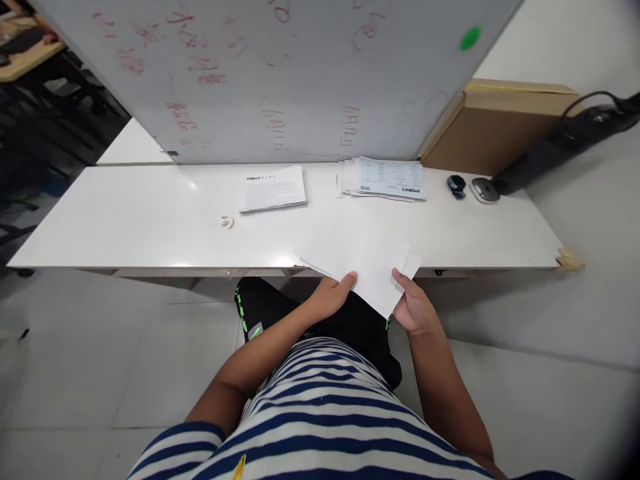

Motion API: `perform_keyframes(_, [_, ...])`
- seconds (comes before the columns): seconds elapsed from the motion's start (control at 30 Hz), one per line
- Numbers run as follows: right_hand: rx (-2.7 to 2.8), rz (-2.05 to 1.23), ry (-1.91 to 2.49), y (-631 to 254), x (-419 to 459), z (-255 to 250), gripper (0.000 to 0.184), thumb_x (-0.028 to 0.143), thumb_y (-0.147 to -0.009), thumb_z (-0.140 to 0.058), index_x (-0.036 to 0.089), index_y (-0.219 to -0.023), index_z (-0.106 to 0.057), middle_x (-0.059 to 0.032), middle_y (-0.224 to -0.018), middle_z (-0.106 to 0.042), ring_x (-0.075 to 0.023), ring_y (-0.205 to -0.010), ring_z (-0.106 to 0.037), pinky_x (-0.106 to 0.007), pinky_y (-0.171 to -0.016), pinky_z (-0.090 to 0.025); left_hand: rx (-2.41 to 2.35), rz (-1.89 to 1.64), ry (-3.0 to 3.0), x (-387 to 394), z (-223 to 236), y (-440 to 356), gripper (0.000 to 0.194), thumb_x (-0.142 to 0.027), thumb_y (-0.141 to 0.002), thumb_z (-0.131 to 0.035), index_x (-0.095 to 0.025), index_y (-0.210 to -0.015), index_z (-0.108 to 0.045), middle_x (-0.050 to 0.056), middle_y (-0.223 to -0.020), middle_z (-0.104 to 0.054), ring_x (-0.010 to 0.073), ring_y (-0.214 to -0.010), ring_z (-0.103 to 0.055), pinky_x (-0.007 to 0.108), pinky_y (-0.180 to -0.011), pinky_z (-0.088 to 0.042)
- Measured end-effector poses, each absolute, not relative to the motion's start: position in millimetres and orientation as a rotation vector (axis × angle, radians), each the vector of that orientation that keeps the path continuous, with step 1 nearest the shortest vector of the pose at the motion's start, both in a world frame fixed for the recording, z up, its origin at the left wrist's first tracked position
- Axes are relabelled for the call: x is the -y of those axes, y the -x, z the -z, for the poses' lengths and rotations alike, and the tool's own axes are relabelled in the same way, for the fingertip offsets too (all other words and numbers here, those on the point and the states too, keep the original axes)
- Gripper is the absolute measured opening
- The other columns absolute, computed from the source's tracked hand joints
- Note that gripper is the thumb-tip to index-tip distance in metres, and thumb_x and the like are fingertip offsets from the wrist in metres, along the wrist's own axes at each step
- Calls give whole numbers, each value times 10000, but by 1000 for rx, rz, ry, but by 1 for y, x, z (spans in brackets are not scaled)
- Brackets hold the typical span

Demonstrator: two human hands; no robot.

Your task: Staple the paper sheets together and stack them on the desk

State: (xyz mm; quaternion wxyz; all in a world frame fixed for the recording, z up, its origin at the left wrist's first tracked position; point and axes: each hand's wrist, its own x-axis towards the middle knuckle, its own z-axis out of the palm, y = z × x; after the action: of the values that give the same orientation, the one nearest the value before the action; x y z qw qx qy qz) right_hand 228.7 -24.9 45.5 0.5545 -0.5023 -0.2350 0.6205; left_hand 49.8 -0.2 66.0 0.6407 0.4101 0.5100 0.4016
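Note:
White paper sheets are held between my two hands, tilted over the front edge of the white table. My left hand grips their near left edge, thumb on top. At the right corner, my right hand pinches them, its thumb lying over the edge; a smaller flap of paper shows there. How many sheets there are I cannot tell. Beyond them lie a neat stack of printed sheets on the left and a looser pile of bluish printed sheets on the right.
A whiteboard with red writing rises behind the table. To the right are a cardboard box, a dark watch and a black post on a grey base. A small white curled object lies on the left. Another person's hand shows far left.

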Motion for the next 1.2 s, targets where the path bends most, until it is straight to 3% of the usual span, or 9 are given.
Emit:
perform_keyframes(0.13, [691, -1275, 1278, -245, 30, -42, 583, 433, -768, -729, 268, -1308, -586, -67, -1235, -677, -308, -1163, -627, -502, -988, -534, -1064, -701, -1104, -2, -57, -53, 391, -393, -741, -774, -174, -1059, -711, 129, -1190, -692, 330, -1234, -555, 440, -1131, -338])
perform_keyframes(0.27, [760, -1049, 1345, -268, 26, -46, 569, 421, -731, -743, 262, -1262, -615, -65, -1141, -704, -302, -1147, -630, -485, -977, -539, -980, -952, -1034, -20, -53, -34, 573, -456, -741, -762, -208, -1231, -598, 104, -1220, -670, 275, -1156, -602, 413, -1025, -445])
perform_keyframes(0.47, [813, -905, 1424, -298, 0, -45, 460, 394, -668, -772, 219, -1083, -680, -68, -985, -723, -302, -1033, -664, -453, -899, -554, -1019, -823, -1453, -53, -77, -28, 408, -429, -778, -735, -201, -1111, -673, 88, -1103, -708, 260, -1037, -639, 369, -914, -491])
perform_keyframes(0.6, [852, -786, 1337, -307, -33, -36, 458, 380, -627, -799, 176, -1019, -680, -74, -920, -726, -280, -986, -669, -446, -918, -528, -1022, -869, -1383, -81, -86, -55, 388, -437, -775, -738, -163, -1047, -700, 99, -1082, -723, 284, -1046, -646, 383, -901, -503])
perform_keyframes(0.93, [916, -881, 1416, -324, -50, -2, 526, 411, -564, -854, 140, -980, -679, -119, -1053, -717, -274, -1014, -662, -452, -934, -509, -991, -974, -1293, -105, -45, -90, 404, -400, -728, -770, -151, -1037, -696, 112, -1094, -721, 289, -1050, -650, 424, -925, -494])
perform_keyframes(1.2, [994, -843, 1462, -329, -48, -10, 511, 444, -586, -843, 141, -971, -698, -115, -1020, -729, -276, -988, -665, -468, -935, -503, -931, -962, -1357, -107, -57, -80, 431, -398, -738, -766, -190, -1109, -697, 92, -1202, -679, 266, -1102, -620, 373, -935, -482])
